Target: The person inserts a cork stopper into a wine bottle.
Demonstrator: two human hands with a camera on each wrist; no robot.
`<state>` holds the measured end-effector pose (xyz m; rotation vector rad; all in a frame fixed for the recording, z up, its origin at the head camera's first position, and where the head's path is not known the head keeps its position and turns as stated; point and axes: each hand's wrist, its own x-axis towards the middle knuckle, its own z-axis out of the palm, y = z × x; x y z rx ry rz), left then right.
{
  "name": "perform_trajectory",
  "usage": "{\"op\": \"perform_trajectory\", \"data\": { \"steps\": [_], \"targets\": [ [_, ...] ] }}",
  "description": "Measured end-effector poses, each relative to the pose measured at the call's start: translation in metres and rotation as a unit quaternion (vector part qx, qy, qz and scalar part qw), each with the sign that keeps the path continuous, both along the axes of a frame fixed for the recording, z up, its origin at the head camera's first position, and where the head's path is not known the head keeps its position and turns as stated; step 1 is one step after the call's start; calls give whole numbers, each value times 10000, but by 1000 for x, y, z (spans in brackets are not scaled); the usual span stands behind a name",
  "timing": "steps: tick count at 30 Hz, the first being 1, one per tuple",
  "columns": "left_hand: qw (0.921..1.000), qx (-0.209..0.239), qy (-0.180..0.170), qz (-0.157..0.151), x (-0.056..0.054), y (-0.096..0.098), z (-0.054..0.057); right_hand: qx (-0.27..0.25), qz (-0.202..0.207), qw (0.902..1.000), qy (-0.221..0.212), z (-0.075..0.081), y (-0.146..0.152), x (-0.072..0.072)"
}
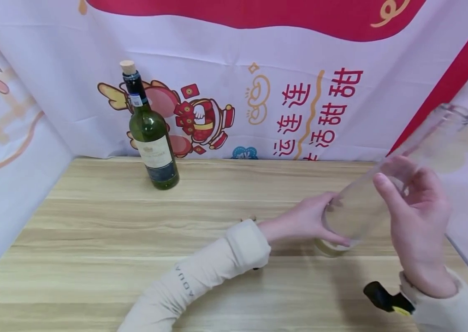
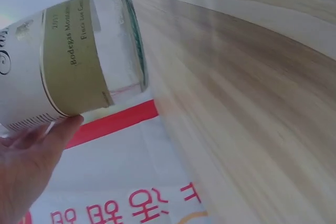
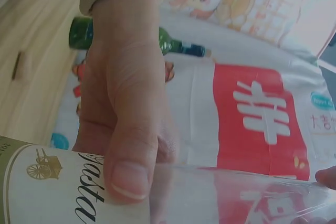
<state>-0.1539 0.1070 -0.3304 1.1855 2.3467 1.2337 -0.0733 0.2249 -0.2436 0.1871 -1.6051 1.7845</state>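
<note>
In the head view a clear glass bottle (image 1: 358, 203) with a label leans over the table, its neck up to the right and its base low. My left hand (image 1: 306, 219) grips the lower part, thumb on the near side. Higher up, my right hand (image 1: 420, 216) holds the bottle with the thumb in front; its fingers show partly through the glass. The left wrist view shows the thick base and the gold-and-white label (image 2: 73, 56). In the right wrist view, the left thumb (image 3: 128, 179) presses the label, and fingertips of the right hand (image 3: 325, 177) appear at the edge.
A green wine bottle (image 1: 152, 147) with a cork (image 1: 127, 67) stands upright at the back left of the wooden table (image 1: 92, 258). A small brown thing (image 1: 250, 217) lies behind my left wrist, partly hidden. Printed cloth (image 1: 217, 50) hangs behind the table and at both sides.
</note>
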Motion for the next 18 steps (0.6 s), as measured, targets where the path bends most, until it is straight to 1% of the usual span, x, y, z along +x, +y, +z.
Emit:
{"op": "perform_trajectory", "data": {
  "steps": [3,6,7,12,14,18],
  "targets": [
    [9999,-28,-72,75,2,-17,4,178,200,9996,-72,2,-14,-1],
    [9997,-147,-67,192,5,-37,7,209,566,9982,-5,2,-28,-2],
    [9995,-175,-90,236,6,-44,8,283,633,9976,4,2,-33,-2],
    [9982,-265,-248,481,12,-77,15,283,1186,9924,181,0,-58,-4],
    [9975,-306,-279,577,14,-90,17,306,1346,9902,211,0,-68,-4],
    [9964,-347,-257,735,19,-113,20,458,1521,9871,182,2,-86,-5]
  ]
}}
